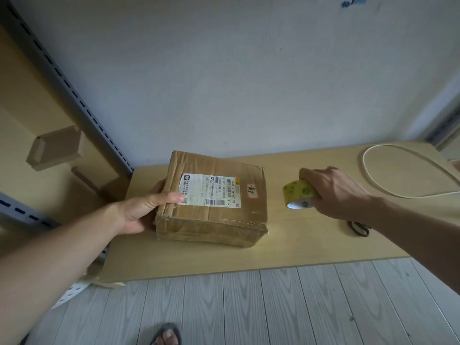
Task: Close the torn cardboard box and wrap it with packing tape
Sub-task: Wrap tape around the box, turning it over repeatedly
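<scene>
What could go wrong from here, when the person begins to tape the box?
1. The left hand grips the cardboard box only at its left edge, so a pull from the tape roll in the right hand may turn it on the table.
2. The scissors lie just beside the right forearm; a sweep could knock them.
3. The box's corners look crumpled, so tape may wrinkle there.

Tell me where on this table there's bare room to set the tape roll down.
Bare table lies between the cardboard box and your right hand, which holds the tape roll, and along the near edge in front of the box. The right end is crowded: a white cable loop and scissors. Your left hand holds the box's left side.
</scene>
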Action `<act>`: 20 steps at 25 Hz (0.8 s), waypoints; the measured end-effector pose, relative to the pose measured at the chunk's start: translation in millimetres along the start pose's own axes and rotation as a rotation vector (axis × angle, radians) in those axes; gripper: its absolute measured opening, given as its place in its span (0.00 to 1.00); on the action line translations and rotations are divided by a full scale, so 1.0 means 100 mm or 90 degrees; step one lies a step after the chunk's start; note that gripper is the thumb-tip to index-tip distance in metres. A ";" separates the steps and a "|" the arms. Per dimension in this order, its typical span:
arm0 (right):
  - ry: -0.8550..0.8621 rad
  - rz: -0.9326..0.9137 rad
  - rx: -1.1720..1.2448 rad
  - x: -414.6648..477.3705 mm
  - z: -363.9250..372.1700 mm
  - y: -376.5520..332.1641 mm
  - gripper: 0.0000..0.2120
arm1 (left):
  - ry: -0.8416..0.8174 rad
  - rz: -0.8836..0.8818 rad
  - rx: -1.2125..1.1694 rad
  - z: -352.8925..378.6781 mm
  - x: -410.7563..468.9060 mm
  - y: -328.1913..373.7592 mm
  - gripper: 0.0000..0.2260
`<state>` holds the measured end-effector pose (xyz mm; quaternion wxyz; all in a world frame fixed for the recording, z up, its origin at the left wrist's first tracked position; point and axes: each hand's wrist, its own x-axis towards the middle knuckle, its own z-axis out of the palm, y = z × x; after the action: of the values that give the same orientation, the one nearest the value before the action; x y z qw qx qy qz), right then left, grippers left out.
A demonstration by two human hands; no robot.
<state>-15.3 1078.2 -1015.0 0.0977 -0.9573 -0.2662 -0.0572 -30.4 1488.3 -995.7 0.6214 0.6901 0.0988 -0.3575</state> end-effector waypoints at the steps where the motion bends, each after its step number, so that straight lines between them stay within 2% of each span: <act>1: -0.002 0.002 0.006 0.02 0.05 -0.01 0.11 | 0.002 0.003 -0.019 -0.01 0.00 -0.03 0.55; 10: -0.042 -0.009 0.022 0.07 0.39 -0.03 0.10 | -0.021 0.012 -0.059 0.00 0.01 -0.12 0.49; 13: -0.052 -0.010 0.042 0.11 0.47 -0.08 0.07 | -0.007 -0.019 -0.046 -0.09 0.00 -0.14 0.50; 14: -0.058 -0.016 0.061 0.13 0.51 -0.14 0.05 | 0.027 -0.031 -0.019 -0.13 0.00 -0.15 0.53; 16: -0.075 -0.023 0.082 0.19 0.59 -0.30 0.03 | 0.113 -0.005 0.096 -0.20 -0.06 -0.12 0.62; 18: -0.086 -0.020 0.073 0.24 0.68 -0.39 0.05 | 0.187 0.059 0.305 -0.15 -0.09 0.05 0.65; 20: -0.092 -0.005 0.065 0.26 0.70 -0.38 0.06 | 0.152 0.192 0.577 0.15 -0.09 0.31 0.65</act>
<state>-8.9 1138.0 -1072.9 0.1267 -0.9517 -0.2786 0.0253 -24.8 1470.4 -965.2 0.2879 0.9337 -0.0971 -0.1893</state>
